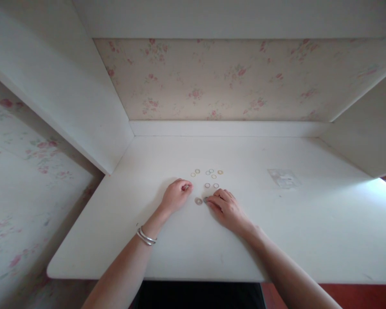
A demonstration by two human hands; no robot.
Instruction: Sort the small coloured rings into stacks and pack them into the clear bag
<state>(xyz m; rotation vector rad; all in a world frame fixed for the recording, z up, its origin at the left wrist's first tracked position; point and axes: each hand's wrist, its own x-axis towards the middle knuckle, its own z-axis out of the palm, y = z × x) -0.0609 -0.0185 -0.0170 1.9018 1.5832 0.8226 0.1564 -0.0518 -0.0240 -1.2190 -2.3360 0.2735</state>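
Note:
My left hand (176, 195) is curled, with thumb and fingers pinched together over the table. A small greyish bit shows between its fingertips, too small to make out. My right hand (227, 208) has its fingertips closed on the edge of a grey ring (205, 200) lying on the tabletop. Touching or nearly touching that one is a silvery ring (198, 201), which looks like a stack. Just beyond the right fingers lie two dark thin rings (207, 185). Farther back, several gold and greenish rings (220, 172) form a loose row.
A clear plastic bag (283, 178) lies flat on the white table (167, 262), right of the rings. White panels rise at left and right, and a low ledge (231, 128) runs along the back under floral wallpaper. A silver bracelet (146, 237) circles my left wrist.

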